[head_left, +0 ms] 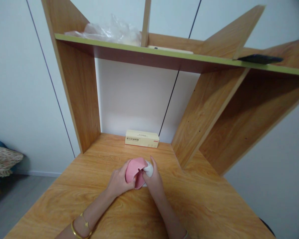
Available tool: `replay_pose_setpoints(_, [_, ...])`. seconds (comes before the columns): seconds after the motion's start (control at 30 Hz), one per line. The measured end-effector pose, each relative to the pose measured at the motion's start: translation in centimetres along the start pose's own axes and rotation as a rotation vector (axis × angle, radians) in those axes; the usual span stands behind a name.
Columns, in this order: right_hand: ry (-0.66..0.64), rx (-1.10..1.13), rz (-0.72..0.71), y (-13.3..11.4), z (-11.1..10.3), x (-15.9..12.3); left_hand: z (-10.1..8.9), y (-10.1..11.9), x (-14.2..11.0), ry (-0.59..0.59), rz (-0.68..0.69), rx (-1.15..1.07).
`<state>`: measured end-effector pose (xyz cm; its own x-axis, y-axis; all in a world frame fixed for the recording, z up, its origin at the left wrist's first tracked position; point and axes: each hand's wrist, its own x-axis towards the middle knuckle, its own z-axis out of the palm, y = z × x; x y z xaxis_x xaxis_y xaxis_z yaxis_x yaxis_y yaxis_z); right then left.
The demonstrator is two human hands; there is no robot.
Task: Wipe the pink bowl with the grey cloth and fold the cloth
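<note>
Low over the wooden tabletop, my left hand (121, 179) is wrapped round the left side of a pink cup-like thing (134, 167). Its open side faces me, and the inside looks darker pink. On the right, my right hand (153, 181) is closed on a soft white cloth-like piece (149, 168) pressed against the pink rim. My right thumb reaches to the opening. Part of the white piece shows below the pink thing as well. The fingers of both hands are partly hidden behind what they hold.
A cream cardboard box (142, 138) lies at the back of the wooden table (99, 202). Wooden side panels and a shelf (164, 56) frame the space. On the shelf rest a clear plastic bag (112, 32) and a dark flat object (260, 59).
</note>
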<state>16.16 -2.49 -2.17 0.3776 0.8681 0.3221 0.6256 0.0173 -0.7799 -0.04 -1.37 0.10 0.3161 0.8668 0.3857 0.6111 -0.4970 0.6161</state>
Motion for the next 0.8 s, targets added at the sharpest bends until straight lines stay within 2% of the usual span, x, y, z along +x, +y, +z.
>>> replay_pose_setpoints(0.1, [-0.021, -0.08, -0.055, -0.2, -0.5, -0.2, -0.2, 0.1, 0.1, -0.005, 0.016, 0.026])
replay_pose_setpoints(0.27, [0.111, -0.226, -0.22, -1.1, -1.2, -0.6, -0.6, 0.4, 0.1, -0.036, 0.026, 0.082])
replay_pose_setpoints(0.37, [0.098, -0.182, -0.236, -1.1, -1.0, -0.7, -0.6, 0.4, 0.1, -0.029, 0.048, 0.078])
replay_pose_setpoints(0.53, [0.107, 0.068, -0.111, -0.3, -0.2, -0.5, -0.4, 0.5, 0.0, -0.02, 0.09, 0.097])
replay_pose_setpoints(0.6, [0.112, 0.124, -0.107, -0.2, -0.2, -0.5, -0.3, 0.5, 0.0, -0.015, 0.096, 0.1])
replay_pose_setpoints(0.8, [0.14, -0.013, -0.328, -1.0, -1.5, -0.8, -0.2, 0.1, -0.1, -0.018, 0.128, 0.083])
